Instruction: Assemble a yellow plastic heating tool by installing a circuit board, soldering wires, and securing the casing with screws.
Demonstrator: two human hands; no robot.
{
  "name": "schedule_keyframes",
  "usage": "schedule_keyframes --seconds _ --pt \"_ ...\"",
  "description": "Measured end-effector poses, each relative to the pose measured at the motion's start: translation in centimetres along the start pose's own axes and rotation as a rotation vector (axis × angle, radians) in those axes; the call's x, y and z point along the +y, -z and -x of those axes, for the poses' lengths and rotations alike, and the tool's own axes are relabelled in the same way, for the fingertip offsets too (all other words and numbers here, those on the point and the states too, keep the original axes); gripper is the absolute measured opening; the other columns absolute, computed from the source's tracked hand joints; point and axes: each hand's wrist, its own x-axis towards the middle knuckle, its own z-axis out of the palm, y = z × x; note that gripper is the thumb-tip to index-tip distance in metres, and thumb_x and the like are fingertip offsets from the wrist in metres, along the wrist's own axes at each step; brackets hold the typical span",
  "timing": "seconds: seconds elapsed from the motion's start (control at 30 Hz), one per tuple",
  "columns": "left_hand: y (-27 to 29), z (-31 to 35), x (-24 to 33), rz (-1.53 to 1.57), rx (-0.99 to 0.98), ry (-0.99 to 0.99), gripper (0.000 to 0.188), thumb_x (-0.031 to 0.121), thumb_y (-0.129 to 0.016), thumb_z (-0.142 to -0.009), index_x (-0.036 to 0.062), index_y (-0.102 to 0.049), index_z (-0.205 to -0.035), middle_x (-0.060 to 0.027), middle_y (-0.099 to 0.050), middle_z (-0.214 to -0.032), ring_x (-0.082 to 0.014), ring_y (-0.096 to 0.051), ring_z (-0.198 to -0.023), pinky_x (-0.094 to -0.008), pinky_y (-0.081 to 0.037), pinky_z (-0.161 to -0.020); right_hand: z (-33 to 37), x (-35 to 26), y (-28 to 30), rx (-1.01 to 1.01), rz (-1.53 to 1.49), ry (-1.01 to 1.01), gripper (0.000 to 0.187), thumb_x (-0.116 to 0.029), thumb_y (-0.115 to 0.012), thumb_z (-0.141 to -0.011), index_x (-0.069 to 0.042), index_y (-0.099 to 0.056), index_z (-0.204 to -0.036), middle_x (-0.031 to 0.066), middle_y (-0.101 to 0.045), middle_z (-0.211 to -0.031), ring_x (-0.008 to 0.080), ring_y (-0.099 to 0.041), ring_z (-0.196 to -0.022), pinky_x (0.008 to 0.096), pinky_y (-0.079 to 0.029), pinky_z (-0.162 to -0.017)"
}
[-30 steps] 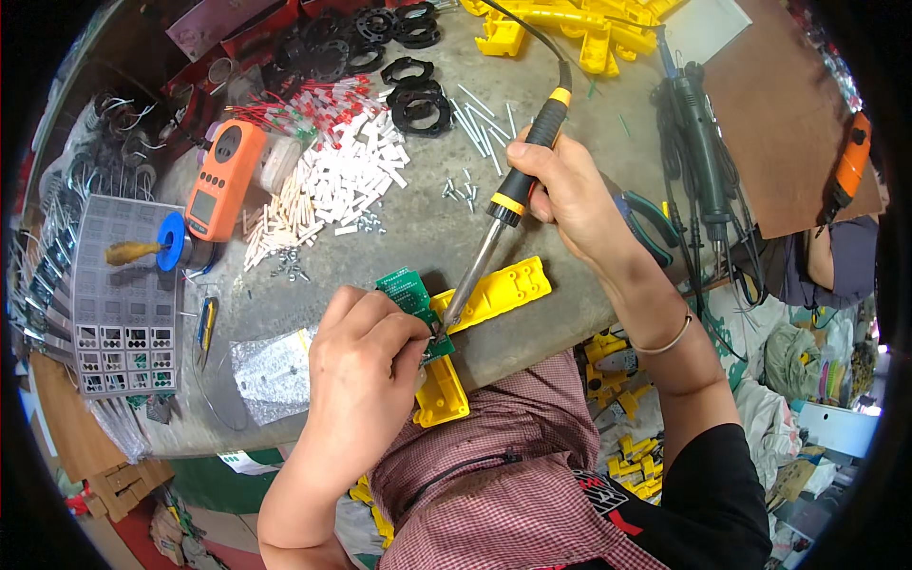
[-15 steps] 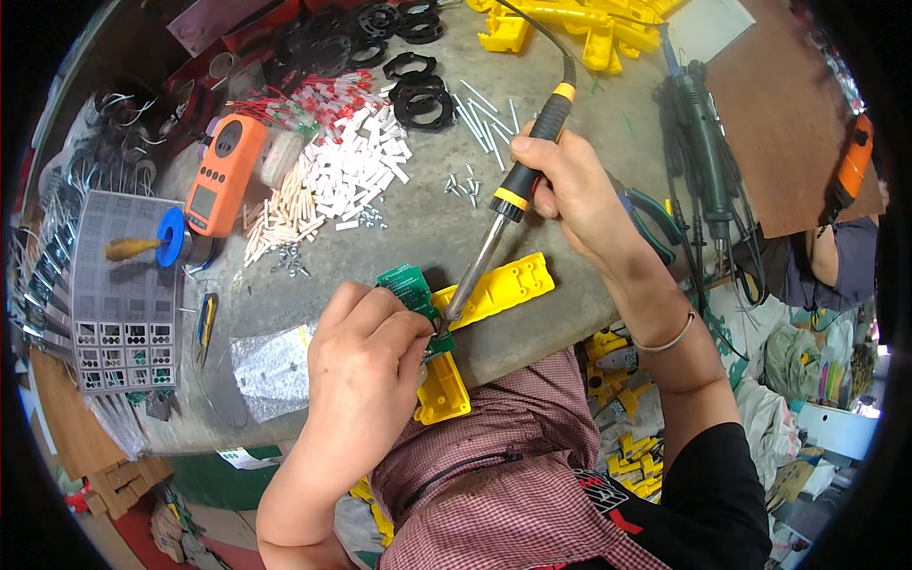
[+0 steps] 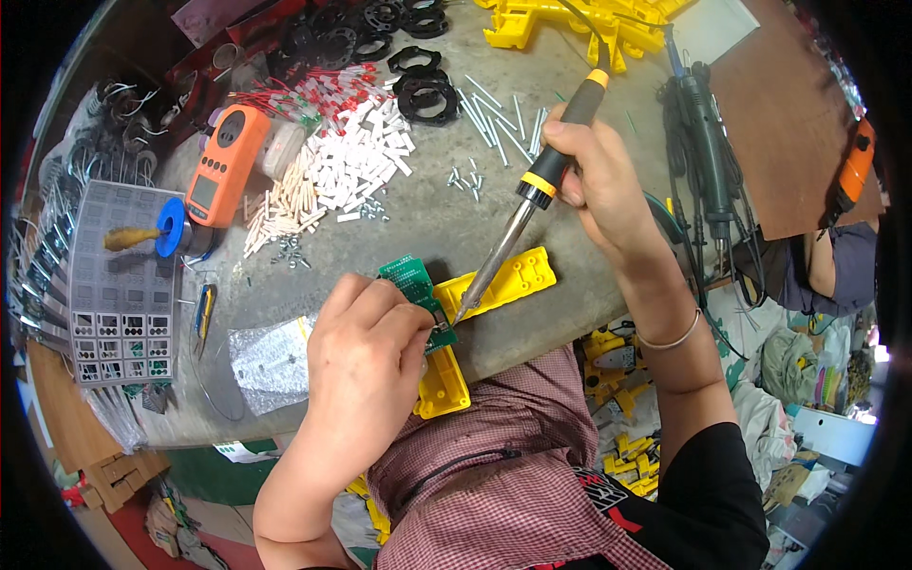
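My right hand (image 3: pixel 605 180) is wrapped round the dark handle of a soldering iron (image 3: pixel 505 237), whose tip slants down to the right edge of a green circuit board (image 3: pixel 410 277). Closed fingers of my left hand (image 3: pixel 363 366) lie over that board's left side and grip it near the tip. My left palm and fingertips are partly hidden, so a thin wire in them cannot be made out. Under and beside the board lie a yellow plastic casing half (image 3: pixel 518 278) and another yellow casing piece (image 3: pixel 445 388).
Left of my hands are an orange meter (image 3: pixel 220 166), a blue solder spool (image 3: pixel 171 228) and a bubble-wrap bag (image 3: pixel 271 366). White connectors (image 3: pixel 356 157), screws (image 3: pixel 465 179) and black rings (image 3: pixel 425 98) lie farther back. A green electric screwdriver (image 3: pixel 708 142) rests at right.
My right hand has shifted slightly right, and the iron's tip has drawn a little rightward to the board's edge. My left hand stays almost in place on the board.
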Motion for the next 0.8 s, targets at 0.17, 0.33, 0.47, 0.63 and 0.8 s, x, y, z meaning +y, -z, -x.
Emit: schedule_keyframes --seconds 0.17,0.33,0.47,0.63,0.8 --pt "0.0 0.3 -0.1 0.015 0.013 0.007 0.014 -0.003 -0.071 -0.064 0.0034 -0.066 -0.076 -0.0071 -0.059 -0.078 -0.0283 -0.055 -0.080 -0.0381 -0.048 -0.070 1.1 -2.3 -0.9 0.135 0.107 0.041 0.018 -0.023 -0.059 -0.091 -0.005 -0.056 -0.087 -0.0047 -0.046 -0.066 0.0013 -0.036 -0.050 0.0195 -0.024 -0.043" --pt "0.5 0.7 0.1 0.010 0.013 -0.005 0.017 -0.004 -0.072 -0.065 0.0007 -0.067 -0.082 -0.0096 -0.060 -0.081 -0.0295 -0.056 -0.082 -0.0387 -0.046 -0.073 2.4 -5.6 -0.4 0.243 0.281 0.150 0.019 -0.023 -0.061 -0.089 -0.004 -0.057 -0.088 -0.0049 -0.046 -0.065 0.0012 -0.035 -0.049 0.0196 -0.024 -0.042" --pt "0.5 1.5 -0.3 0.061 0.015 0.026 0.019 -0.004 -0.071 -0.066 0.0006 -0.067 -0.084 -0.0106 -0.060 -0.082 -0.0300 -0.055 -0.082 -0.0386 -0.046 -0.074 2.7 -6.8 0.0 0.174 0.301 0.202 0.019 -0.023 -0.061 -0.089 -0.005 -0.057 -0.089 -0.0041 -0.046 -0.064 0.0015 -0.036 -0.048 0.0200 -0.025 -0.042" --pt "1.0 0.6 -0.5 0.180 -0.026 0.065 0.018 -0.005 -0.071 -0.067 0.0002 -0.064 -0.083 -0.0110 -0.058 -0.081 -0.0295 -0.054 -0.082 -0.0381 -0.045 -0.072 2.4 -4.9 -1.4 0.218 0.230 0.103 0.019 -0.023 -0.061 -0.089 -0.005 -0.056 -0.090 -0.0028 -0.047 -0.066 0.0027 -0.037 -0.049 0.0200 -0.026 -0.043" --pt "0.2 0.4 -0.8 0.170 0.007 0.076 0.019 -0.006 -0.071 -0.067 0.0000 -0.062 -0.083 -0.0107 -0.058 -0.080 -0.0293 -0.054 -0.081 -0.0372 -0.045 -0.070 1.3 -1.7 -0.9 0.157 0.086 -0.001 0.018 -0.022 -0.060 -0.090 -0.004 -0.057 -0.089 -0.0031 -0.047 -0.067 0.0028 -0.037 -0.050 0.0204 -0.026 -0.044"
